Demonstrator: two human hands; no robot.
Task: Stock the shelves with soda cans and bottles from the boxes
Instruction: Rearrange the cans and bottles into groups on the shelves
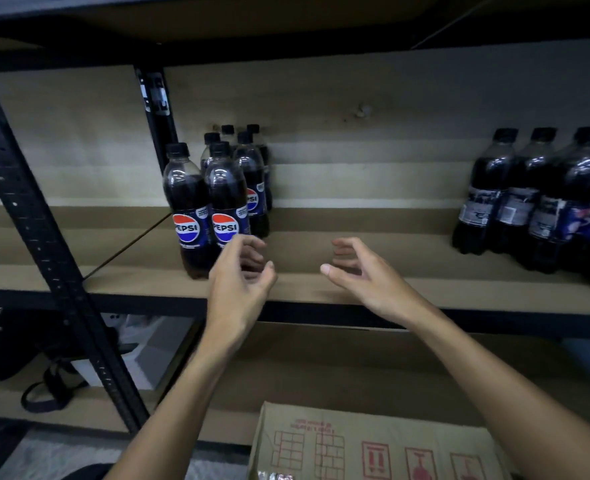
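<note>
Item: shelf (355, 289), middle tier, partly stocked. Left group of Pepsi bottles (226, 202): about seven, upright, packed in rows from the near edge toward the far wall. Right group of bottles (515, 199): several, upright, most labels turned away, well apart from the first, with bare board between. Cans: none in view. Cardboard box (355, 441): near, below the shelf, printed face showing (contents not visible). Progress, as judged: early to middle, with most of the tier unfilled. Left hand (239, 285): fingers loosely curled, holding nothing, just in front and right of the nearest Pepsi bottle; contact cannot be told. Right hand (366, 275): likewise loose and empty, over the bare near edge, apart from both groups
</note>
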